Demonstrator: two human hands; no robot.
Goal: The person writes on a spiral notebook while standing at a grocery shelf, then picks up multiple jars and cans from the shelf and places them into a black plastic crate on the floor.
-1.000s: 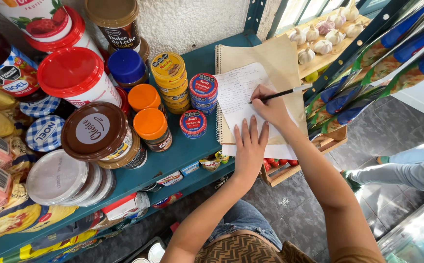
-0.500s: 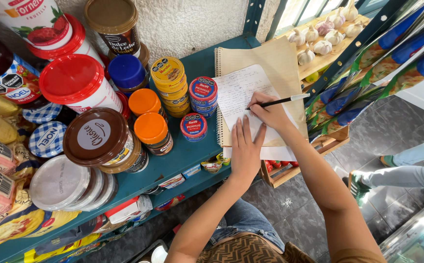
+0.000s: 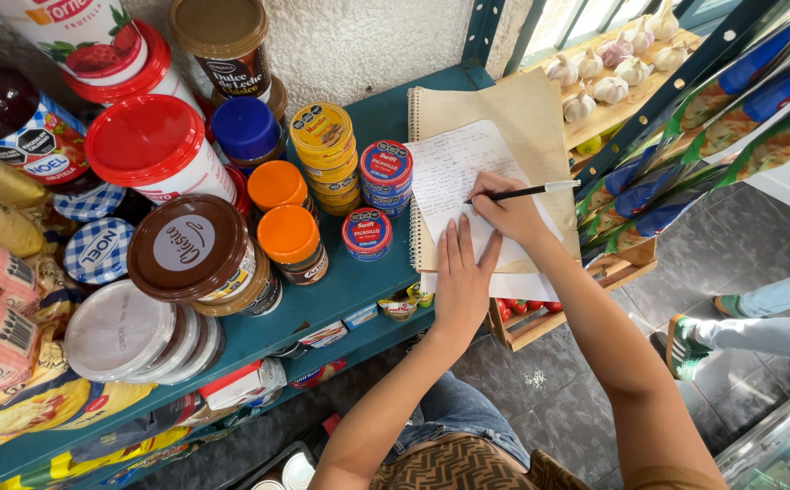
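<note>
My right hand (image 3: 504, 216) pinches a black pen (image 3: 529, 191) between thumb and forefingers, its tip down on the white sheet (image 3: 454, 168) just ahead of my knuckles, its pale end pointing away to my right. My left hand (image 3: 461, 281) lies flat beside it, fingers narrow and straight together, pressing the lower part of the same sheet; it holds nothing. The sheet lies on a spiral notebook (image 3: 513, 113) with a tan cover, whose wire binding runs just past my left fingertips. The notebook rests on the teal shelf (image 3: 358, 281), and its near right corner hangs over the shelf edge, right under my right wrist.

Beyond the binding, close to my left fingertips, stands a stack of small red-and-blue tins (image 3: 386, 172), with one more tin (image 3: 366, 233) nearer the shelf edge. Yellow tins (image 3: 324, 150) and orange-lidded jars (image 3: 288, 236) crowd in behind them, so there is little free shelf on that side. To the right of my right hand a wooden tray of garlic bulbs (image 3: 608, 77) sits near the notebook's far corner. Under my forearms is open tiled floor (image 3: 585, 399).
</note>
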